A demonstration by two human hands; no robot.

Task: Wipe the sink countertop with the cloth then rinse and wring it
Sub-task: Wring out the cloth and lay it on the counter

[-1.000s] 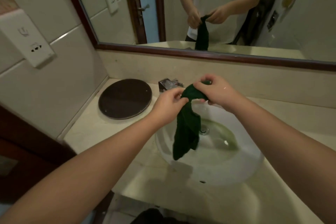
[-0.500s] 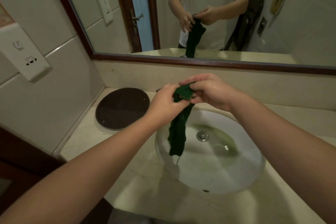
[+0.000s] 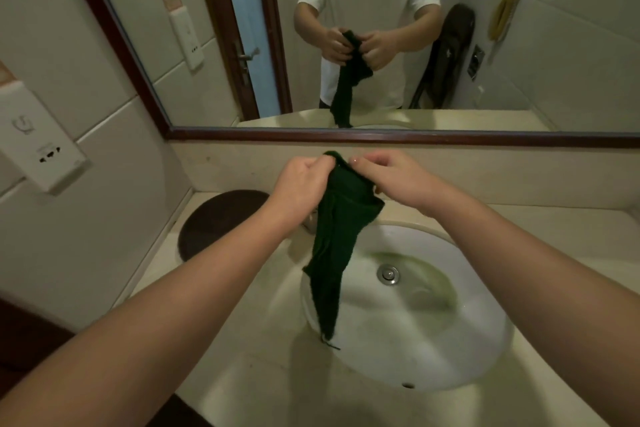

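Note:
A dark green cloth [image 3: 334, 246] hangs in a long drooping fold over the left side of the white sink basin [image 3: 460, 350]. My left hand [image 3: 301, 184] pinches its top left edge and my right hand [image 3: 391, 173] pinches its top right edge, both held above the back of the basin. The cloth's lower tip dangles just above the basin's left rim. The beige countertop [image 3: 263, 381] surrounds the basin. A greenish tint lies around the metal drain [image 3: 388, 274]. The faucet is mostly hidden behind the cloth and my left wrist.
A round dark brown disc [image 3: 214, 222] lies on the counter at the left. A framed mirror [image 3: 485, 45] runs along the back wall and shows a person in a white shirt holding the cloth. A white dispenser [image 3: 38, 146] is mounted on the left wall.
My hands have drawn slightly apart, spreading the top of the cloth wider. The cloth hangs longer and more open. The view has tilted upward, showing more of the mirror.

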